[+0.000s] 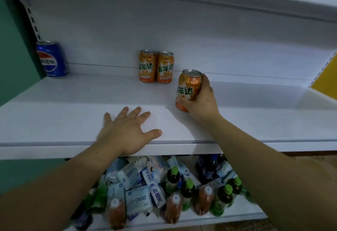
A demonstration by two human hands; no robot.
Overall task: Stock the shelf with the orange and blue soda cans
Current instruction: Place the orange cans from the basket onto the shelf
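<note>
Gripping orange can [188, 90], orange pair [164, 67] behind

A single camera on the person's head (wide-angle, bending the straight edges) faces forward and down, close to the shelf [54, 117], with a lower shelf [242, 212] beneath.

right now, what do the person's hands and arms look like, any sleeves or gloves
The left hand and right hand are bare: no gloves, rings, watch or bracelet show. The left forearm and right forearm are uncovered to the frame's edge, with no sleeve in view.
</note>
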